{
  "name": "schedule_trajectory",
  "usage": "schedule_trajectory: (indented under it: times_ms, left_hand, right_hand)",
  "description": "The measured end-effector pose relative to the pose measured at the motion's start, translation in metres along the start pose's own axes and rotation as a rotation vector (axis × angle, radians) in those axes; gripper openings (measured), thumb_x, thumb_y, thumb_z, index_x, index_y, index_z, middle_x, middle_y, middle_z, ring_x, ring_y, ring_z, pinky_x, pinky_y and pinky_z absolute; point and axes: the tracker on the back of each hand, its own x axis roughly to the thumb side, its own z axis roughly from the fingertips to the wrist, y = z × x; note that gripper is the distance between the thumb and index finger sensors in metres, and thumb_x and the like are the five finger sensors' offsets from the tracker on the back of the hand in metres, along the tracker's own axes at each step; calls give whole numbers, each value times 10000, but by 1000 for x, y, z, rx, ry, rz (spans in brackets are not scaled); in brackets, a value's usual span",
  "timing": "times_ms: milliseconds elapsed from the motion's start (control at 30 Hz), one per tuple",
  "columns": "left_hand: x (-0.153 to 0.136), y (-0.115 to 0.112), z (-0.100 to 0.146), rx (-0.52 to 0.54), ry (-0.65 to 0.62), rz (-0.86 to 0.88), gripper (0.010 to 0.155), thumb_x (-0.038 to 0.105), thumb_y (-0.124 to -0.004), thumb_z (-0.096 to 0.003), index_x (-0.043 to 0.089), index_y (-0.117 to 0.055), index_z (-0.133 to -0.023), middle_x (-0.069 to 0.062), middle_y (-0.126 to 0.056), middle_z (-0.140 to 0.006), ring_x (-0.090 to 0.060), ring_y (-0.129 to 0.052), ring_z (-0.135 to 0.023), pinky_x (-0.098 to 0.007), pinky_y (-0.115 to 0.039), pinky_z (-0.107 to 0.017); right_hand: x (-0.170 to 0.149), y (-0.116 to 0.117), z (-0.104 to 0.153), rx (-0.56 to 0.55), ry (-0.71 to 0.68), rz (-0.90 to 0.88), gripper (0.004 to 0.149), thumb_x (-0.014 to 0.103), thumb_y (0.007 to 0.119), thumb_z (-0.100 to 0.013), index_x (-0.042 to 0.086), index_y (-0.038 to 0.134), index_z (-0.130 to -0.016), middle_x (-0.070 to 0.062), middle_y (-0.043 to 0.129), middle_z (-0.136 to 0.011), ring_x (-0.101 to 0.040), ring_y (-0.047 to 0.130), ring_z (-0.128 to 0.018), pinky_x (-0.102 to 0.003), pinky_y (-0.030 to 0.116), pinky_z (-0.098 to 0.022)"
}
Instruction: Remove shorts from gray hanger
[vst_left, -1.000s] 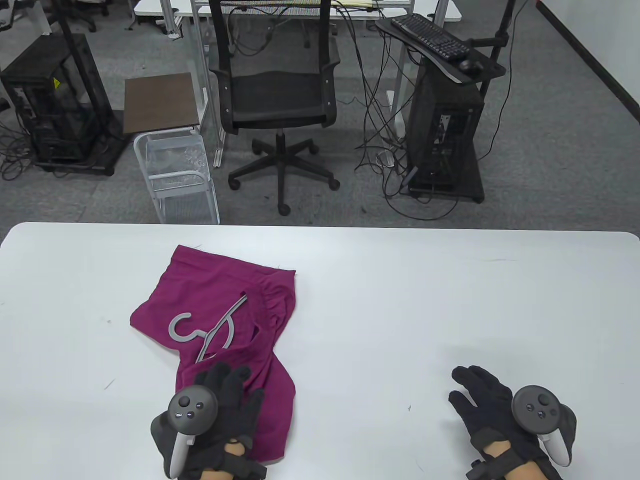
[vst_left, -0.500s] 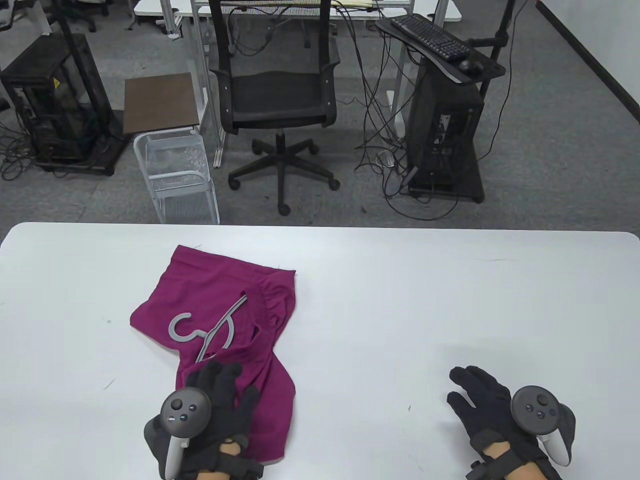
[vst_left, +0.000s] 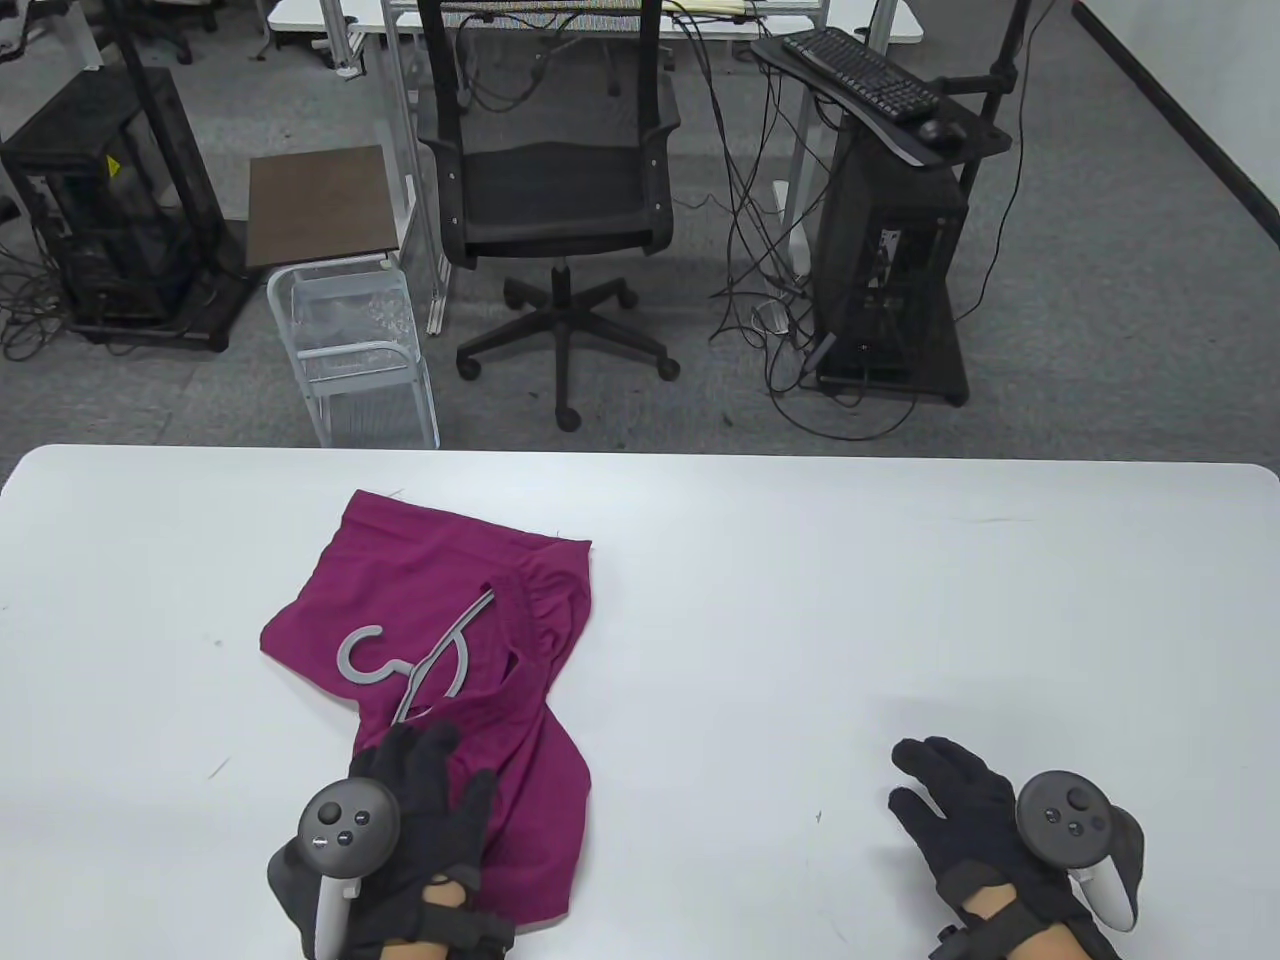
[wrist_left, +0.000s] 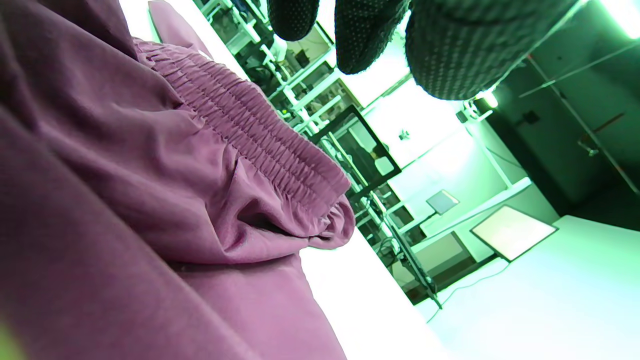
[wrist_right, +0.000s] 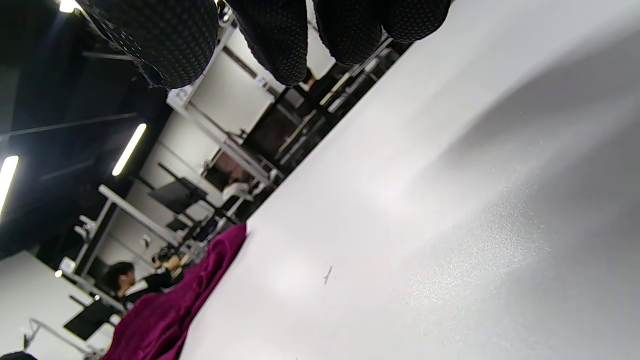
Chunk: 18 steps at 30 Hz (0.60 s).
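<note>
Magenta shorts (vst_left: 440, 620) lie crumpled on the white table (vst_left: 800, 600), left of centre. A gray hanger (vst_left: 420, 660) lies on them, its hook to the left and one arm tucked into the waistband. My left hand (vst_left: 420, 790) lies flat, fingers spread, over the near part of the shorts just below the hanger. In the left wrist view the gathered waistband (wrist_left: 260, 135) fills the frame under my fingertips (wrist_left: 370, 35). My right hand (vst_left: 950, 800) rests open on bare table at the right, holding nothing. The shorts also show far off in the right wrist view (wrist_right: 175, 310).
Beyond the table's far edge stand an office chair (vst_left: 555, 200), a small brown side table (vst_left: 320, 205) and a black rack with a keyboard (vst_left: 880, 75).
My left hand has slid left and toward the near edge over the shorts. My right hand has shifted slightly toward me. Shorts and hanger have not moved.
</note>
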Motion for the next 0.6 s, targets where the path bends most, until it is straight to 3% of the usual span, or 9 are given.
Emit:
schedule_trajectory:
  times_ms: [167,267,333,400,467,600]
  left_hand:
    - [-7,7,0,61,71,-37,776,558,-799,-420,397,-448,-1093,-13,-254,-1209,-369,-99,-1093,-640,-137,-763]
    - [-21,13,-2,88,208,-73,834,515,-844,-407,584,-314,-1046,-7,-188,-1201,-403,-90,-1075,-643,-141,-755]
    - [-31,15,-4,72,289,-80,916,513,-887,-385,612,-207,-991,13,-110,-1182,-411,-74,-1069,-642,-142,-754]
    - [-38,15,-7,40,364,-110,1021,526,-918,-360,529,-142,-1024,-6,-14,-1149,-422,-37,-1057,-652,-130,-748]
    - [-43,14,-9,23,400,-135,1097,530,-941,-333,305,-189,-1099,-31,33,-1121,-434,-33,-1047,-661,-147,-741]
    - [-48,14,-10,62,474,-186,1097,534,-962,-307,256,-263,-1106,-48,48,-1107,-439,-49,-1050,-664,-158,-745]
  right_hand:
    - [3,1,1,8,-16,-11,645,444,747,-528,140,586,-1073,-190,484,-1119,-519,407,-960,-802,379,-612]
    - [7,0,2,6,-33,-24,645,443,748,-528,139,588,-1073,-189,488,-1119,-519,411,-960,-803,380,-611]
    - [9,0,2,4,-42,-30,644,444,748,-527,139,590,-1072,-188,489,-1119,-519,411,-960,-803,381,-612]
    - [10,0,2,6,-49,-33,645,444,748,-527,138,591,-1072,-188,492,-1118,-519,413,-960,-802,382,-612]
    - [10,1,2,13,-49,-34,643,444,748,-528,138,592,-1072,-188,492,-1118,-519,415,-960,-802,381,-612]
    - [10,3,1,25,-44,-34,643,443,749,-527,135,595,-1070,-191,501,-1114,-522,420,-957,-803,386,-609]
